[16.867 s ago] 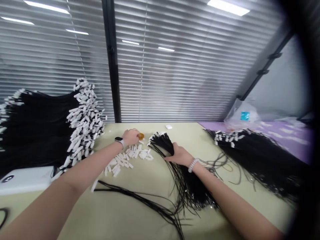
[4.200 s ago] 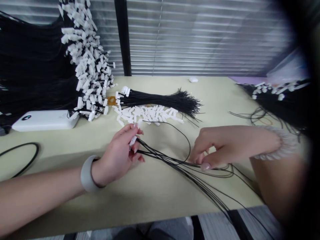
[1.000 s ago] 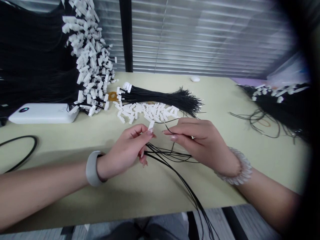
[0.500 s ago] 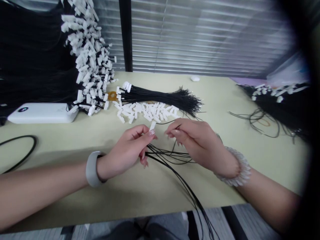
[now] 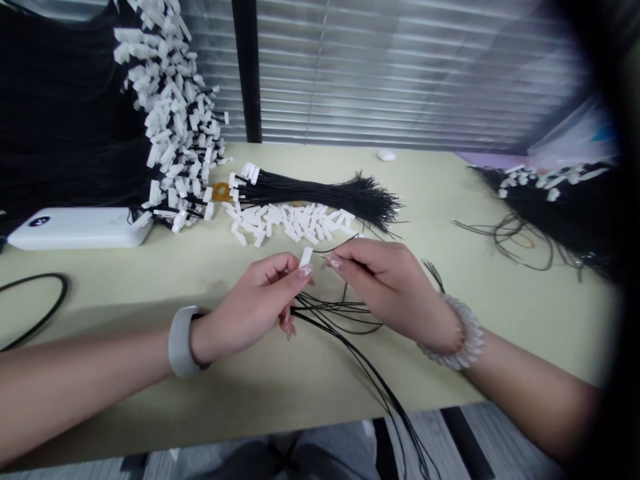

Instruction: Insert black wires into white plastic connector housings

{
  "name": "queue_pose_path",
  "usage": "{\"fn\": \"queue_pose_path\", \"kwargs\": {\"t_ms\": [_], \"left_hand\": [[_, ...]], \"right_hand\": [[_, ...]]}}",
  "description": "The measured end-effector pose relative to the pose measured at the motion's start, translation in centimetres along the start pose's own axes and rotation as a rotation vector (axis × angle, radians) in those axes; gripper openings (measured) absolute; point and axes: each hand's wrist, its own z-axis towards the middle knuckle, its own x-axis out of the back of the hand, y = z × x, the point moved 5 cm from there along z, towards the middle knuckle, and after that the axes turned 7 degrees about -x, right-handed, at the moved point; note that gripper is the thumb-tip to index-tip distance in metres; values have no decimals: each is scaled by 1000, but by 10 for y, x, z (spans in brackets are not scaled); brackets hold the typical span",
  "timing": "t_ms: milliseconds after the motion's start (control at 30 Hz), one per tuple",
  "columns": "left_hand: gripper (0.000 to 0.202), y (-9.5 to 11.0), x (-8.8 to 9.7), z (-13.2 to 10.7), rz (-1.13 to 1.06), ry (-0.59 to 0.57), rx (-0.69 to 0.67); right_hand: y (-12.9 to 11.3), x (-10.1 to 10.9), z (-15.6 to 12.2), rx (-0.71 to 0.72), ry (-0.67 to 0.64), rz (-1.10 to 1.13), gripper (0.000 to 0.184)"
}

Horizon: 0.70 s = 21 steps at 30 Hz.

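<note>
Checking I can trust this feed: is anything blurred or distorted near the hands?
Head view: the left hand and right hand look sharp, a soft shadow falling on the table; a dark blurred rim covers the right edge.

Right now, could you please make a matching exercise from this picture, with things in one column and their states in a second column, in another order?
Things:
1. left hand
2. right hand
3. white power bank
4. loose white connectors

States:
A. lying in a heap beyond the hands
B. pinching a thin black wire
C. holding a white plastic connector
D. lying near the left end of the table

Pairs: 1-C, 2-B, 3-D, 4-A
</note>
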Motion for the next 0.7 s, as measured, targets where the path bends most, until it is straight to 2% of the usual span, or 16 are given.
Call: {"fn": "queue_pose_path", "kwargs": {"t_ms": [200, 333, 700], "left_hand": [[25, 1, -7, -3, 59, -141, -29], [23, 2, -8, -4, 54, -151, -31], [25, 0, -10, -4, 96, -176, -60]], "right_hand": [[0, -4, 1, 29, -58, -2, 20], [-2, -5, 1, 49, -84, 12, 20], [2, -6, 1, -51, -94, 73, 24]]}}
